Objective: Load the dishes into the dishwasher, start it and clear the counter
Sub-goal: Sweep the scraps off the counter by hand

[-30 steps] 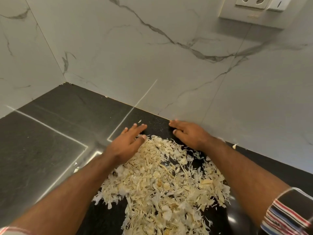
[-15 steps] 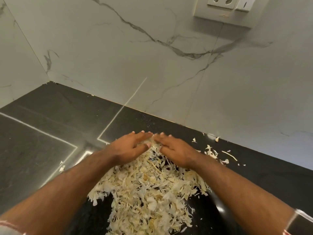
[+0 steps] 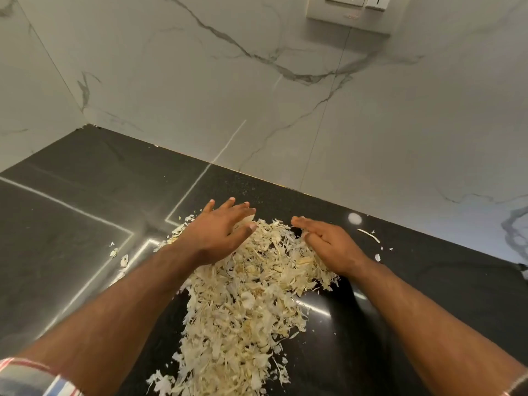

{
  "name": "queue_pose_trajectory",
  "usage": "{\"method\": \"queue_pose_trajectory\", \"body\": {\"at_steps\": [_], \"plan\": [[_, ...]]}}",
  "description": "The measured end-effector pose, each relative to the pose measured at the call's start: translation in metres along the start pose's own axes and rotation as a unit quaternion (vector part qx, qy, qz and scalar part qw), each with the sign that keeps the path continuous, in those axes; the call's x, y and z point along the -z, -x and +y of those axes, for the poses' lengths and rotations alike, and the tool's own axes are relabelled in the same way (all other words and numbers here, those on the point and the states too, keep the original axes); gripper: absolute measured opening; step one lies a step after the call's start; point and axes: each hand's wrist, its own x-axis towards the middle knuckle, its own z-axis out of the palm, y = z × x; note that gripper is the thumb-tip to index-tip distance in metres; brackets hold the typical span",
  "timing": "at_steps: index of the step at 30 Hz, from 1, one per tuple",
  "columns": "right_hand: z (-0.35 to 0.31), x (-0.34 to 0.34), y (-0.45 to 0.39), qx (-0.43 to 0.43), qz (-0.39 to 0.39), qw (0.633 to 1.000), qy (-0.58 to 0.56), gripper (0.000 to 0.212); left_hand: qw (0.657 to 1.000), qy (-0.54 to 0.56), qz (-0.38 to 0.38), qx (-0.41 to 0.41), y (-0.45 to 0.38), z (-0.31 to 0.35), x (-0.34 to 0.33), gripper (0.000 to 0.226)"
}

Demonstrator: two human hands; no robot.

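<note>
A heap of pale garlic peels (image 3: 245, 304) lies on the black stone counter (image 3: 71, 224), stretching from near the wall toward the front edge. My left hand (image 3: 220, 232) rests flat on the far left part of the heap, fingers straight and spread. At the heap's far right edge my right hand (image 3: 328, 241) touches the peels with its fingers lying loosely together and slightly bent. Neither hand holds anything. No dishes or dishwasher are in view.
A white marble wall (image 3: 285, 95) rises right behind the counter and turns a corner at the left. A socket plate (image 3: 354, 10) sits high on the wall. Stray peel bits (image 3: 370, 235) lie right of the heap, and a few more peel bits (image 3: 120, 255) to its left.
My hands met fingertip to fingertip at the heap's far end half a second ago and have since drawn apart. The heap is pulled in closer, away from the wall.
</note>
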Motion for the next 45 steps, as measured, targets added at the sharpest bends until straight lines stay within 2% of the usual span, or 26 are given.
{"method": "queue_pose_trajectory", "body": {"at_steps": [2,4,6,8,12,16,18,21,23,27,30,32,35,37,39,41,45], "plan": [[0.002,0.013,0.006,-0.02,0.076,0.996,-0.033,0.037,1.0,-0.002,0.018,0.001,0.005,0.009,0.0,0.056],[0.027,0.034,0.015,-0.082,0.153,0.984,0.029,0.037,0.999,0.007,0.045,0.008,0.015,0.01,0.002,0.056],[0.055,0.047,0.029,-0.169,0.151,0.968,0.105,0.048,0.997,0.01,0.072,0.022,0.03,0.002,0.006,0.06],[0.063,0.033,0.038,-0.218,0.138,0.96,0.109,0.062,0.995,0.013,0.082,0.049,0.045,-0.008,0.007,0.063],[0.012,-0.026,0.033,-0.142,0.122,0.98,0.073,0.059,0.994,0.021,0.079,0.076,0.062,-0.005,-0.005,0.054],[-0.043,-0.066,0.028,-0.068,0.093,0.993,-0.012,0.067,0.991,0.029,0.106,0.075,0.071,0.006,-0.01,0.054],[-0.046,-0.06,0.029,-0.065,0.122,0.99,-0.039,0.064,0.983,0.046,0.149,0.097,0.085,-0.003,-0.004,0.051],[-0.022,-0.036,0.031,-0.126,0.15,0.981,-0.002,0.057,0.96,0.023,0.222,0.171,0.116,-0.033,-0.001,0.055],[-0.015,-0.034,0.03,-0.154,0.134,0.979,0.029,0.057,0.947,0.032,0.221,0.23,0.131,-0.052,-0.003,0.064],[-0.05,-0.075,0.03,-0.097,0.089,0.991,0.029,0.066,0.935,0.098,0.194,0.281,0.131,-0.055,-0.015,0.074],[-0.077,-0.092,0.033,-0.056,0.083,0.994,-0.035,0.07,0.942,0.153,0.163,0.25,0.127,-0.026,-0.028,0.073],[-0.076,-0.084,0.032,-0.056,0.117,0.99,-0.058,0.062,0.946,0.184,0.159,0.212,0.128,-0.007,-0.037,0.072],[-0.049,-0.059,0.026,-0.092,0.163,0.982,-0.011,0.052,0.935,0.192,0.202,0.219,0.129,-0.01,-0.033,0.069],[-0.033,-0.045,0.019,-0.125,0.149,0.981,0.021,0.056,0.933,0.146,0.225,0.239,0.128,-0.026,-0.028,0.071],[-0.033,-0.046,0.008,-0.131,0.118,0.984,0.029,0.06,0.935,0.123,0.209,0.257,0.124,-0.032,-0.029,0.074],[-0.049,-0.062,0.002,-0.107,0.081,0.991,0.018,0.062,0.939,0.138,0.182,0.256,0.117,-0.019,-0.034,0.073],[-0.087,-0.094,0.013,-0.036,0.046,0.998,-0.025,0.056,0.951,0.172,0.178,0.187,0.106,0.016,-0.046,0.071]]}}
